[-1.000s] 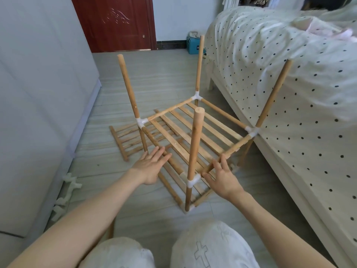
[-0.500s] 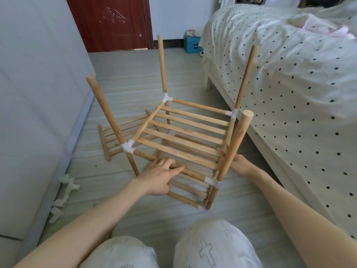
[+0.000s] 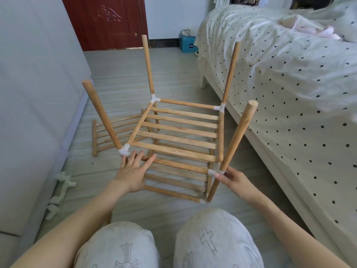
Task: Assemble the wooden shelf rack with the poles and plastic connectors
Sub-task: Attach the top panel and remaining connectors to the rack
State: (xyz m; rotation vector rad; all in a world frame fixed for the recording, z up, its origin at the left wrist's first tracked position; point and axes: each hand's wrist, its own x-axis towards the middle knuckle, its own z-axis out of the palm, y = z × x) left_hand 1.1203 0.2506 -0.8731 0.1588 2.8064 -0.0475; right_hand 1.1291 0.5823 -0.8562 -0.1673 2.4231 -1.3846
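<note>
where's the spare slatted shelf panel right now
In the head view the spare slatted panel lies flat on the floor, left of and partly behind the rack, near the grey wall.

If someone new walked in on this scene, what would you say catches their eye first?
Most striking is the half-built wooden slatted shelf rack at the centre of the floor, its four round wooden poles pointing upward from white plastic corner connectors. The left hand lies flat on the near rail while the right hand pinches the near-right corner joint. A polka-dot bedspread fills the right side.
</note>
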